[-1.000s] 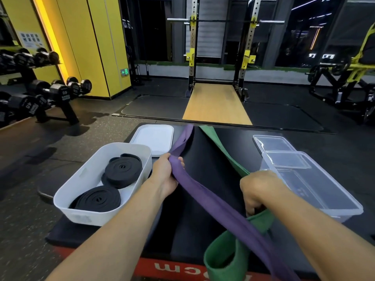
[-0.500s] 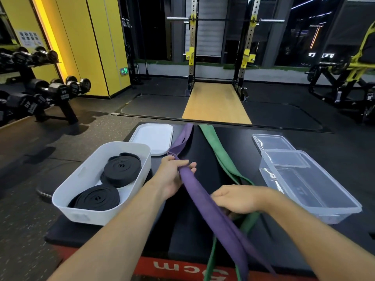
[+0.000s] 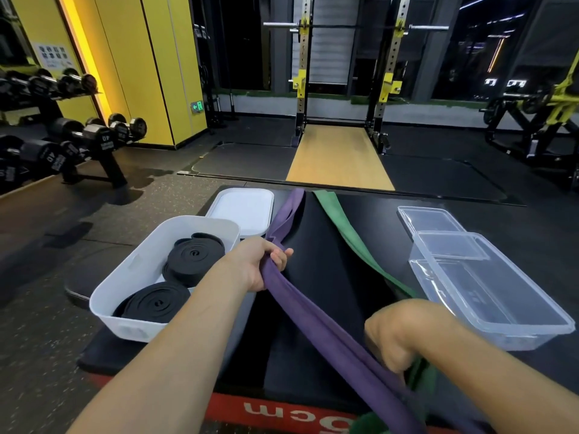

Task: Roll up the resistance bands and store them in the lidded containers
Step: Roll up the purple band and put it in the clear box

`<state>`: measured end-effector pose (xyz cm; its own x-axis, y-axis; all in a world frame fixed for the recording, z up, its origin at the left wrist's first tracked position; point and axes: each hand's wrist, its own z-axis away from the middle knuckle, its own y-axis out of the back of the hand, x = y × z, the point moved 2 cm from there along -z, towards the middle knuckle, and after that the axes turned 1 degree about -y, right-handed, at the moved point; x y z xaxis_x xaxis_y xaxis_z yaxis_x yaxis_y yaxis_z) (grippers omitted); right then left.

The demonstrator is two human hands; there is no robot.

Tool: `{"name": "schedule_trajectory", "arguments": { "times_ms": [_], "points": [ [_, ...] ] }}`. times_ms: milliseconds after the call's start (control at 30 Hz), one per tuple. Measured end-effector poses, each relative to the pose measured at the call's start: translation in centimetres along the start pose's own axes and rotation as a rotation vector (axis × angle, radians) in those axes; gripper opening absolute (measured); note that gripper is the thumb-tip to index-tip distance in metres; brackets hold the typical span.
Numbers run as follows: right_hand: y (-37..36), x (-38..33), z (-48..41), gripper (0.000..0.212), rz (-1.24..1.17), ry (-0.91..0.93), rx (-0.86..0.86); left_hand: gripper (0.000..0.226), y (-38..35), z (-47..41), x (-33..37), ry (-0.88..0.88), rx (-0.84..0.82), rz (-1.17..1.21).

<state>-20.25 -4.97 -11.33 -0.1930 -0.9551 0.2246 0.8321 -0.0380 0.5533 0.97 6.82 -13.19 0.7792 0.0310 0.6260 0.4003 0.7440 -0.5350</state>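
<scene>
I see the left hand (image 3: 257,264) clenched round the purple band (image 3: 313,311), fingers curled over it, lifting that part off the black mat (image 3: 329,277). The purple band runs from the mat's far edge, through the left hand, then down past the near edge and out of view at the bottom. The right hand (image 3: 404,333) is a fist, knuckles up, just beside the purple band and closed on the green band (image 3: 354,236). The green band runs in from the far edge, goes under the hand and shows again below the wrist. I can't see the fingertips.

On the left sits the white container (image 3: 109,311), open, with two rolled black bands (image 3: 194,261) lying flat inside, one nearer and one farther. Its white lid (image 3: 244,211) lies flat just behind it. On the right sits the clear container (image 3: 419,277), open, nothing visible inside, with the clear lid (image 3: 429,219) touching its far end. The mat's front edge is red (image 3: 282,411) with white lettering. There is a dumbbell rack (image 3: 94,136) far left and a squat rack (image 3: 344,73) straight ahead.
</scene>
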Motion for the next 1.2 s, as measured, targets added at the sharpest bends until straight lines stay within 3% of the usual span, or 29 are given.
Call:
{"name": "schedule_trajectory", "arguments": {
  "times_ms": [200, 267, 367, 433, 567, 700, 833, 900, 1000, 1133, 1200],
  "points": [
    [0.0, 0.8, 1.9, 0.094, -0.251, 0.017, 0.077, 0.024, -0.1, -1.0, -1.1, -0.201, 0.008, 0.087],
    [0.0, 0.6, 1.8, 0.105, -0.393, 0.029, 0.159, 0.02, -0.2, -1.5, -1.9, -0.283, 0.008, 0.07],
    [0.6, -0.4, 1.5, 0.096, -0.627, 0.137, 0.308, 0.035, -0.3, -2.3, -3.5, -0.366, 0.05, 0.074],
    [0.8, -1.3, 1.0, 0.09, -0.685, 0.229, 0.296, 0.038, -0.4, -2.7, -4.3, -0.39, 0.085, 0.136],
    [0.7, -2.9, -0.1, 0.07, -0.676, 0.312, 0.327, 0.02, -1.3, -3.0, -4.7, -0.352, 0.081, 0.315],
    [0.1, -3.0, -0.8, 0.039, -0.88, 0.43, 0.341, 0.021, -2.6, -2.1, -4.3, -0.305, 0.065, 0.474],
    [-1.0, -2.7, -1.6, 0.051, -1.316, 0.449, 0.28, 0.031, -2.7, -2.2, -3.9, -0.387, 0.104, 0.563],
    [-1.0, -3.1, -1.8, 0.046, -1.441, 0.407, 0.27, 0.037, -2.8, -2.1, -4.2, -0.422, 0.109, 0.492],
    [-0.9, -4.2, -2.0, 0.02, -1.546, 0.359, 0.253, 0.035, -2.8, -2.3, -4.4, -0.451, 0.117, 0.321],
    [-1.0, -4.5, -2.4, 0.042, -1.86, 0.467, 0.068, 0.022, -2.7, -2.1, -3.8, -0.423, 0.083, 0.029],
    [-0.9, -4.6, -2.9, 0.044, -2.004, 0.523, 0.064, 0.024, -2.2, -2.2, -3.5, -0.401, 0.093, -0.17]
  ]
}}
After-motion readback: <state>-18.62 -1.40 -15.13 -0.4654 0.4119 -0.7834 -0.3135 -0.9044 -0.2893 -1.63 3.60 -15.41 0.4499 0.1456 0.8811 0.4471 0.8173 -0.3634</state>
